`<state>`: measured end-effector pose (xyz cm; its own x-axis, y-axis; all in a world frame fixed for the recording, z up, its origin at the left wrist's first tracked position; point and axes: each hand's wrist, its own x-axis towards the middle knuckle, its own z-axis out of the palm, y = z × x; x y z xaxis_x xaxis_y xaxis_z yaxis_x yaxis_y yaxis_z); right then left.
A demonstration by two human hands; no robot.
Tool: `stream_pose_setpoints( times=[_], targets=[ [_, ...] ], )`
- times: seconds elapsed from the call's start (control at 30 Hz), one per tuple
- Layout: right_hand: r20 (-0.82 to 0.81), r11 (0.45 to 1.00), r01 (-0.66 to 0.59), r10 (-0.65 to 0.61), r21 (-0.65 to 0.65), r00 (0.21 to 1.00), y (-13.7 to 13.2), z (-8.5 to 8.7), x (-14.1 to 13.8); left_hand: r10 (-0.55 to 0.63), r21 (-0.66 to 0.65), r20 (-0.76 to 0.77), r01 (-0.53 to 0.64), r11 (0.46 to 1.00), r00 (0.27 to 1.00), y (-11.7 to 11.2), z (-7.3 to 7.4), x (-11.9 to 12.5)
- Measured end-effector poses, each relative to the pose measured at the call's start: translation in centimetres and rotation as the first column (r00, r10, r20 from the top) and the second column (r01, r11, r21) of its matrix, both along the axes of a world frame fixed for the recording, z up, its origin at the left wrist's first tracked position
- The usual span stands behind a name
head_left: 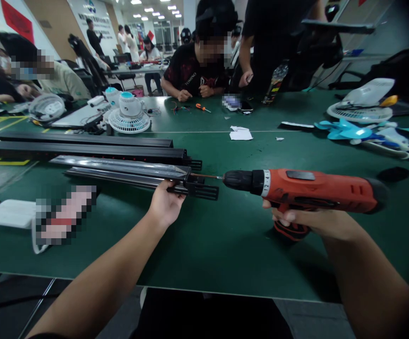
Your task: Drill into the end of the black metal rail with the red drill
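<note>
The left hand [165, 202] is closed over the near end of a long metal rail [126, 172], thumb on the front edge, just short of the rail's black end piece [202, 188]. The rail lies flat on the green desk [225, 254], running away to the left. The right hand [306, 221] is wrapped around the grip of an orange-red drill [314, 188], held level above the desk with its chuck facing left. The drill bit [208, 176] points at the end piece; whether the tip touches it cannot be told. Two longer black bars [84, 146] lie parallel just behind the rail. Farther back stands a small white fan [129, 115], tilted face down, and paper scraps [240, 134] lie near the desk's middle. Blue fan blades [346, 129] lie at the right side. Across the desk a seated person rests both hands near an orange screwdriver [202, 108]. A white pad [10, 213] lies at the left edge.
</note>
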<state>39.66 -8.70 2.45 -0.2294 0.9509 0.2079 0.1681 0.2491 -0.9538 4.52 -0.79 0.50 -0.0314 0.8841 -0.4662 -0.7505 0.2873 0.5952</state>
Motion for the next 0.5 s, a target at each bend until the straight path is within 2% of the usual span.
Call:
stream_pose_setpoints(
  times=[0.2,0.5],
  targets=[
    [-0.018,0.999,-0.038,0.038,0.006,0.999,0.1,0.05,-0.07,0.024,-0.036,-0.005,-0.025,0.999,1.0,-0.15,0.56,0.35],
    [-0.004,0.999,-0.047,0.047,0.02,0.999,0.05,0.37,-0.2,0.01,-0.02,0.002,-0.01,1.0,1.0,-0.08,0.38,0.22]
  ],
)
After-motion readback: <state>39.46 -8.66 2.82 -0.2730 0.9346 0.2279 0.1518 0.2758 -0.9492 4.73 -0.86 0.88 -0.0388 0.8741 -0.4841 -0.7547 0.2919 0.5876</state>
